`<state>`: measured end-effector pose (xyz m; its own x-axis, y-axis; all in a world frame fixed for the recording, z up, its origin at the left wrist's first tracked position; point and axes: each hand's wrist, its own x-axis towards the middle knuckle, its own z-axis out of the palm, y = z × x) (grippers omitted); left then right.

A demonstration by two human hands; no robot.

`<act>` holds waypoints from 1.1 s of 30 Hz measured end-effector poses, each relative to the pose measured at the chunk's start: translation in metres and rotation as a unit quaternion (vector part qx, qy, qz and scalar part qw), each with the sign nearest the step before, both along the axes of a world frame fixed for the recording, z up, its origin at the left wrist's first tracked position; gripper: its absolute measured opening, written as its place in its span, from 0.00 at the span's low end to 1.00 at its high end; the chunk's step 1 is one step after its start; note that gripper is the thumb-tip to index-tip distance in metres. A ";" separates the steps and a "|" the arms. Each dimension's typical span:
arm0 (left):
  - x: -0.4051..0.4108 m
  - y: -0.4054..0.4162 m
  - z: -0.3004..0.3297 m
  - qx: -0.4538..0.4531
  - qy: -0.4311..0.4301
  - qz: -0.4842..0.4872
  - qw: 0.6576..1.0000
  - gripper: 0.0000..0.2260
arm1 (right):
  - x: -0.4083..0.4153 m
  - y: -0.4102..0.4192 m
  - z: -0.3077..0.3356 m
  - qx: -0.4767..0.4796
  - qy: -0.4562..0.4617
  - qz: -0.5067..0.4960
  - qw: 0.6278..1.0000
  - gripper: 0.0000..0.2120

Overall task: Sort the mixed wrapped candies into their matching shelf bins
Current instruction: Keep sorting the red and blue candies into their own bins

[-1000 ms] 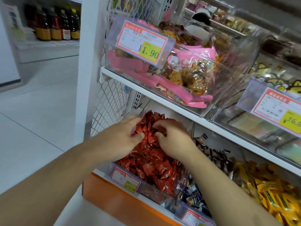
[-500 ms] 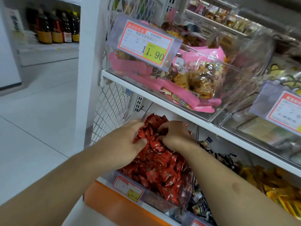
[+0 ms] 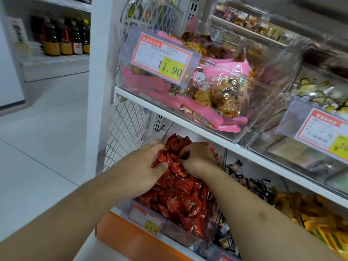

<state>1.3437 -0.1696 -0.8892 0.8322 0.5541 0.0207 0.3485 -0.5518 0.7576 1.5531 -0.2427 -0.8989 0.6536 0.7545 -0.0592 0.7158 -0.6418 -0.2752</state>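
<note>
Two hands: both reach into the same clear bin of red candies, lower centre of the frame.
Left hand (image 3: 145,166): lies over the left side of the red pile, fingers curved down into the wrappers and thumb pressed against a candy at the pile's edge; it grips a clump of them.
Right hand (image 3: 197,159): sits just right of the left hand, near the back of the pile, fingers curled and pinching at a wrapper; what exactly is pinched is too small to tell.
Red candies (image 3: 180,196): heaped in the clear bin (image 3: 180,235), under and between both hands, most of the pile spreading below the hands toward the bottom of the frame.
Bin label (image 3: 146,219): orange and yellow price tag on the bin's front wall, below the left forearm.
Dark-wrapped candies (image 3: 250,183): in the next compartment to the right, just beside the right forearm.
Yellow candies (image 3: 316,217): farther right, lower right of the frame, well apart from both hands.
Shelf board (image 3: 188,121): white, running diagonally above the hands.
Pink snack packs (image 3: 216,91): in a clear bin on the shelf above, centre of the frame, behind a price tag (image 3: 162,59) reading 1.90 in its yellow part.
Bottles (image 3: 64,36): dark, on a far shelf at upper left.
</note>
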 end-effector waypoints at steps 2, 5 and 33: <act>-0.001 -0.001 0.001 -0.002 0.001 0.002 1.000 0.28 | -0.002 -0.006 0.006 0.010 0.013 0.006 1.000 0.12; -0.001 -0.001 0.002 -0.001 -0.002 0.005 1.000 0.27 | -0.013 -0.019 0.022 0.026 0.012 0.011 1.000 0.06; -0.023 0.006 -0.001 -0.052 0.082 -0.082 0.992 0.48 | -0.059 -0.020 0.026 0.027 0.058 0.186 0.980 0.29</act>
